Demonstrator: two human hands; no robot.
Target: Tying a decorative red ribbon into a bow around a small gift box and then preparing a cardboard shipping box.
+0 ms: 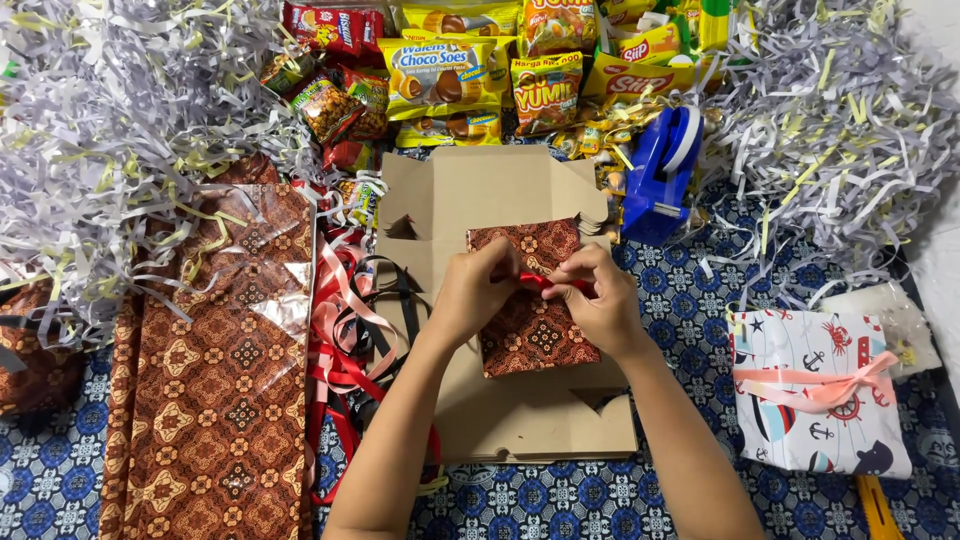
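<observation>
both forearms enter from the bottom edge and converge toward the middle of the frame. the left hand point(472, 290) and the right hand point(600, 300) rest on top of a small wrapped box point(530, 325), directly over its upper half. the box lies on a flat brown cardboard sheet point(540, 415) with cut notches and folded flaps. its long axis runs away from the person, tilted slightly. both hands are equally near it; neither has to reach.

each hand is closed in a narrow pinch on a red ribbon point(545, 281) that crosses the top face of the box from left to right. the ribbon is thin, glossy and short between the fingertips. the box wrap is brown paper with a dense batik motif, matte, with crisp folded edges.

left of the cardboard lies a tangle of loose ribbons point(345, 335) in red, pink and black, and beyond it a long sheet of the same batik wrapping paper point(215, 400). to the right sits a finished parcel point(815, 395) in nautical print tied with a pink bow. a blue tape dispenser point(662, 170) stands further off, just beyond the cardboard. snack packets point(450, 75) and heaps of shredded paper point(120, 130) fill the far edge. everything rests on a blue patterned cloth point(690, 310).
</observation>
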